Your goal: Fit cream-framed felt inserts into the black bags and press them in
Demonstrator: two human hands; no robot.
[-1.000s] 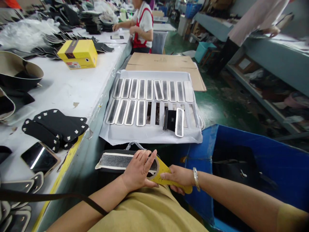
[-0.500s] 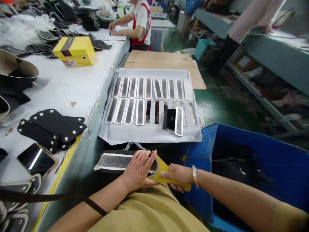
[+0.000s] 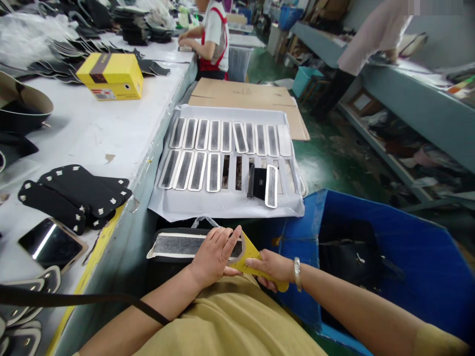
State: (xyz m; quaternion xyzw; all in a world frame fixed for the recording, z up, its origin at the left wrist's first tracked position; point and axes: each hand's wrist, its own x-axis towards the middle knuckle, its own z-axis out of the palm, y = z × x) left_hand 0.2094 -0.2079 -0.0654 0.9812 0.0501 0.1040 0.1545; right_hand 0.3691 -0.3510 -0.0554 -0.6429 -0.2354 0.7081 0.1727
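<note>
Across my lap lies a black piece carrying a long grey strip with a white border (image 3: 176, 245). My left hand (image 3: 217, 252) rests over its right part, fingers stretched out and thumb on the near side, covering some of the strip. My right hand (image 3: 272, 269) is closed round the narrow end of a yellow flat scraper (image 3: 250, 254). The scraper's wide, grey-edged end meets the strip's right end beside my left index finger. Beyond, a white-covered board (image 3: 222, 210) bears two rows of similar white-bordered grey strips (image 3: 214, 136), one lying askew beside a black piece (image 3: 260, 183).
A blue bin (image 3: 426, 277) with black items stands at my right. On the left table lie black panels (image 3: 74, 188), a phone (image 3: 52, 242) and a yellow box (image 3: 111, 76). Flat cardboard (image 3: 241, 91) lies behind the board. Two other people (image 3: 215, 39) work farther off.
The view has shifted slightly. Both hands, the strip and the scraper keep nearly the same places relative to each other. The person in the red apron has moved their arms a little.
</note>
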